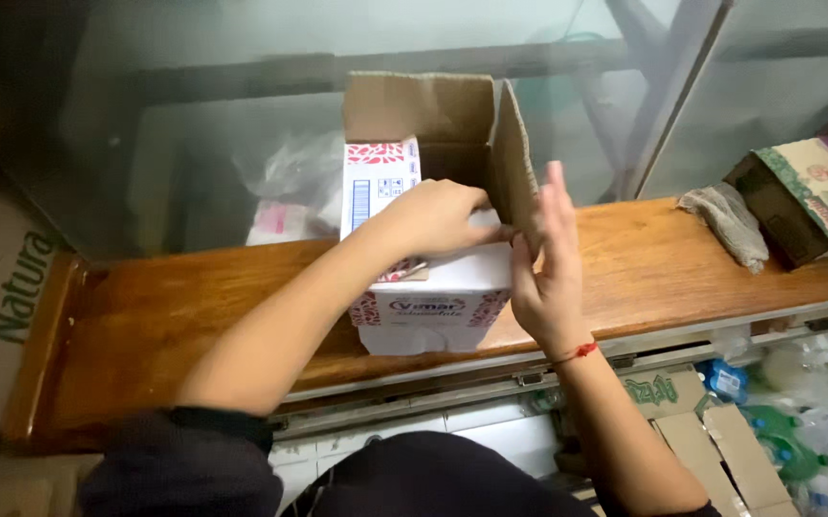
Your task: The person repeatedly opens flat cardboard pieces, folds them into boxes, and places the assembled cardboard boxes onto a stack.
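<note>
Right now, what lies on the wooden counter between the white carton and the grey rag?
In the head view, only the right hand beside the white carton; beyond it, bare wooden counter runs to the grey rag.

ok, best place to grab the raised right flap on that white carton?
Probably the free outer edge of the right flap, pinched from the right side. It stands nearly upright, with both faces exposed. The right hand is already flat against its base; the left hand rests on the carton top.

**Cardboard, wood and cloth**

The box point(430, 306) is cardboard: white and printed outside, with a slight sheen, and brown and matt on its raised flaps. The counter point(175, 316) is varnished wood, smooth and glossy. At the far right lies a grey rag point(726, 222) of rough cloth.
</note>
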